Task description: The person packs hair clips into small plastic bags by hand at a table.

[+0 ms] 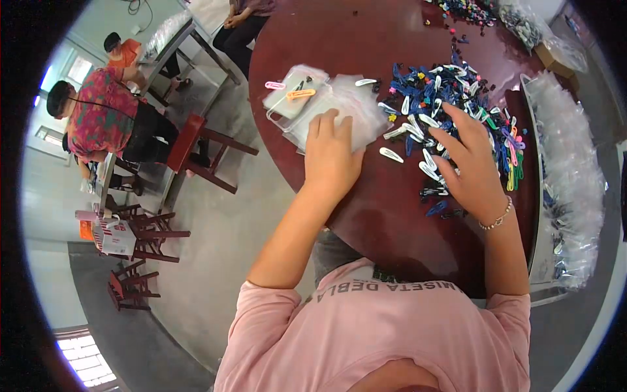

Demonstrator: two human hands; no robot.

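Note:
My left hand (pixel 330 157) lies on a stack of see-through plastic bags (pixel 369 104), its fingers stretched over them. A pink snap hair clip (pixel 275 85), an orange one (pixel 300 95) and a dark one rest on the bags' far side. Over the near edge of a heap of snap hair clips (pixel 450 85), mostly white and dark blue, hovers my right hand (pixel 473 166) with fingers spread. Whether its fingertips touch the clips I cannot tell. Between my hands, a single white hair clip (pixel 391 155) sits apart on the dark red table (pixel 385 215).
Filled plastic bags (pixel 571 183) are piled in a long tray at the right. Small coloured pieces (pixel 467 10) lie at the table's far edge. Red wooden stools (pixel 196 153) stand on the floor to the left, where several people work or sit.

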